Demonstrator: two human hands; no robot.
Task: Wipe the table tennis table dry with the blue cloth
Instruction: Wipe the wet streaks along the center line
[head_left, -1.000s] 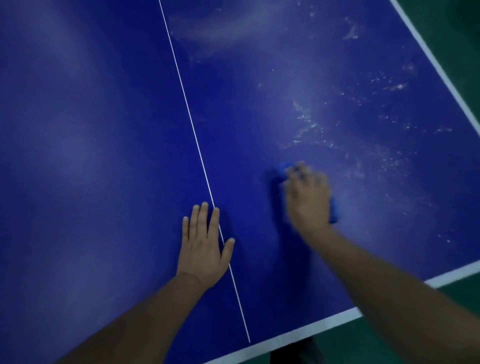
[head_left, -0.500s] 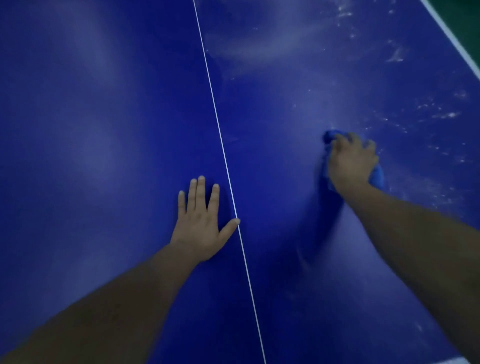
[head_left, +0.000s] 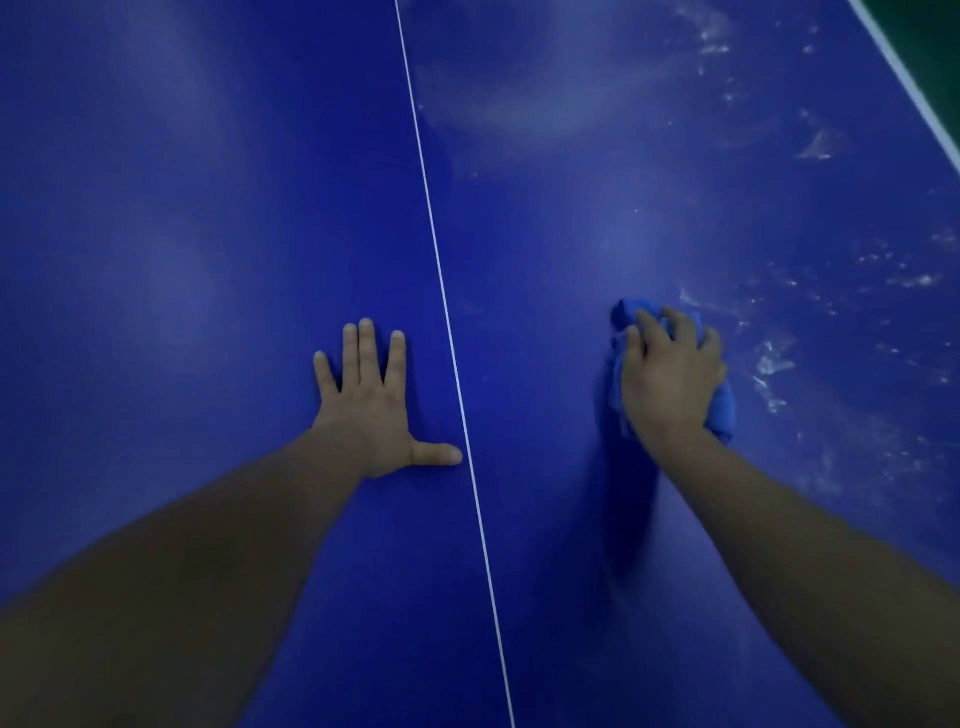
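Right hand (head_left: 670, 379) dragged cloth (head_left: 723, 413) back toward the near edge; fingers bunched round it, right of line (head_left: 441, 291). Left hand (head_left: 369, 400) flat, fingers spread, bracing on table (head_left: 182, 234). Left half looks dry; droplets (head_left: 774, 364) remain right of cloth.

The bench (head_left: 182, 234) lies flat and open toward the far side on both halves. Only two things rise from it. The left hand (head_left: 371, 405) is pressed flat just left of the white centre line (head_left: 441, 270). The right hand (head_left: 670, 379) grips the bunched blue cloth (head_left: 724, 415), well right of that line. Between them runs a bare strip a hand could pass along. Both forearms cross the near part. Right of the cloth, wet streaks (head_left: 774, 364) reach the white edge line (head_left: 904, 67), where the bench ends.
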